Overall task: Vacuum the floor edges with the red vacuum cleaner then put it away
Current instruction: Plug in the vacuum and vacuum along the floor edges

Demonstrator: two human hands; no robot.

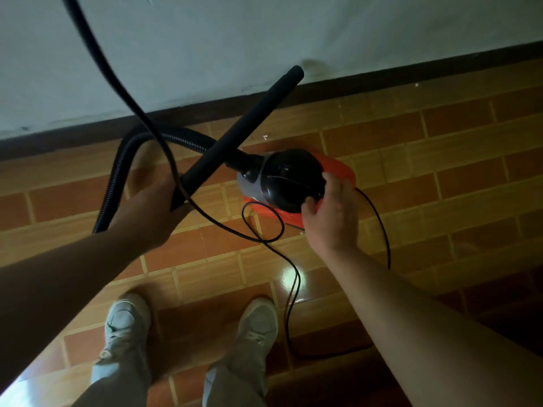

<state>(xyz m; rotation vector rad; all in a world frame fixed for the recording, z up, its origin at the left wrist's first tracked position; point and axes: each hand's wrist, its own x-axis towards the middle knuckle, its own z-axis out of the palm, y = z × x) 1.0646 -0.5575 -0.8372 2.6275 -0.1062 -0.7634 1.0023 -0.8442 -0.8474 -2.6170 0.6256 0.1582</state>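
Note:
The red vacuum cleaner [282,180], red body with a black and grey front, is close to the tiled floor near the wall. My right hand [330,212] grips its rear end, fingers curled on the black and red casing. My left hand [152,210] is shut on the black wand [246,124], which points up and right toward the skirting board. A ribbed black hose [123,163] loops from the vacuum's nose round to my left hand. A thin black power cord [276,230] curls over the floor and rises past the wand to the top left.
A white wall [264,39] with a dark skirting board [382,80] runs across the top. Orange-brown floor tiles [440,186] fill the rest. My two white shoes [126,327] stand below, with the cord lying beside the right shoe.

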